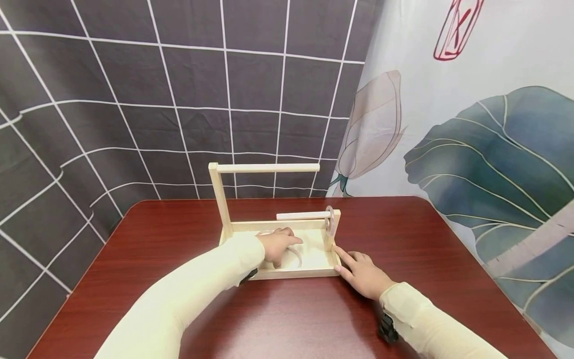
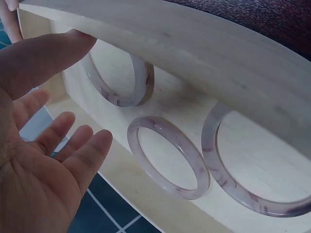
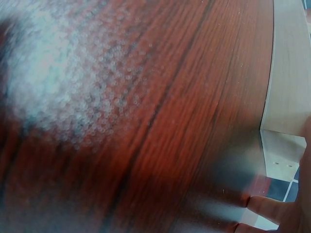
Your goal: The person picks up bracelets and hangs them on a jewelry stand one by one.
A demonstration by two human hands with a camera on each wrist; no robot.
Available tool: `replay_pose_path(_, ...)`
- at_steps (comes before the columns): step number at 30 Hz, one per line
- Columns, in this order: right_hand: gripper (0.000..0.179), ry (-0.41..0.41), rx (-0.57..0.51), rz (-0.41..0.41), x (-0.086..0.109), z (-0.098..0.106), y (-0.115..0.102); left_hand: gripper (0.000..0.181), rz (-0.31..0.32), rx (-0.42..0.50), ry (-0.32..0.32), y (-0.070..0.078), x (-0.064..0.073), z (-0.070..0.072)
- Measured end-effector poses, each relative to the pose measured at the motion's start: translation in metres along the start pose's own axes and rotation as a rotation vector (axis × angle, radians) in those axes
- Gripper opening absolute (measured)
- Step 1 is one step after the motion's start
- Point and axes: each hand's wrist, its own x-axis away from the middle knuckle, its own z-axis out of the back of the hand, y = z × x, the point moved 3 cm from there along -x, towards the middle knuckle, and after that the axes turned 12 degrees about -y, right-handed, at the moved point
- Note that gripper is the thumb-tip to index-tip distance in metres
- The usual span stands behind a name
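Observation:
My left hand (image 1: 277,245) reaches into a shallow pale wooden tray (image 1: 296,273), its fingers spread loosely over the bottom. Three pinkish-white marbled bangles lie inside in the left wrist view: one bangle (image 2: 140,82) near the thumb, a middle bangle (image 2: 200,171), and another bangle (image 2: 211,141) partly hidden by the tray wall. The thumb tip overlaps the edge of the nearest one, with no fingers curled round it. My right hand (image 1: 364,273) touches the tray's right end with extended fingers. A further bangle (image 1: 330,224) hangs at the right end of the lower rod (image 1: 302,216).
From the tray's left end rises a tall post (image 1: 221,199) carrying a long horizontal rod (image 1: 269,168) above my left hand. The tray stands on a reddish-brown table (image 1: 179,239). Behind are a dark checked curtain (image 1: 193,75) and a lotus-print cloth (image 1: 412,89).

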Motion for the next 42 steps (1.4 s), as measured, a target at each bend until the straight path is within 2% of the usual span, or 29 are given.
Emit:
replay_pose_path(17,0.059,-0.017,0.0,-0.022,0.0,-0.002,0.002,0.091,-0.017,-0.03,-0.026,-0.004,-0.009,-0.01)
replay_pose_path(31,0.058,-0.016,-0.004,-0.018,0.0,-0.001,-0.001,0.09,0.027,-0.005,-0.071,-0.009,-0.018,-0.015)
replay_pose_path(42,0.058,-0.019,0.0,-0.039,-0.001,-0.002,0.001,0.084,0.044,0.064,-0.087,-0.004,-0.007,-0.01)
